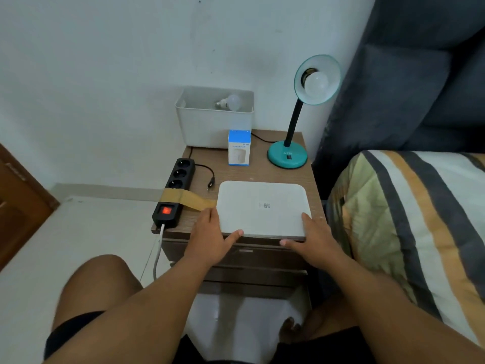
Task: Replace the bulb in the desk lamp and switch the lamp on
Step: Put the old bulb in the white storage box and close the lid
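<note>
Both hands rest on a flat white rounded-corner board (263, 208) at the front of the small wood-grain bedside table (265, 174)

From the left: a black power strip (174, 191) with a glowing red switch, taped down with brown tape; the left hand (212, 236), fingers spread, on the board's near left corner; a white plastic bin (214, 127) at the back holding a loose white bulb (229, 103); a blue-and-white carton (238, 147); the right hand (313, 239), fingers spread, at the near right corner; the teal desk lamp (288, 153) at the back right, unlit, a white bulb in its shade (316, 81), its black plug (210, 185) lying loose just beside the strip
</note>
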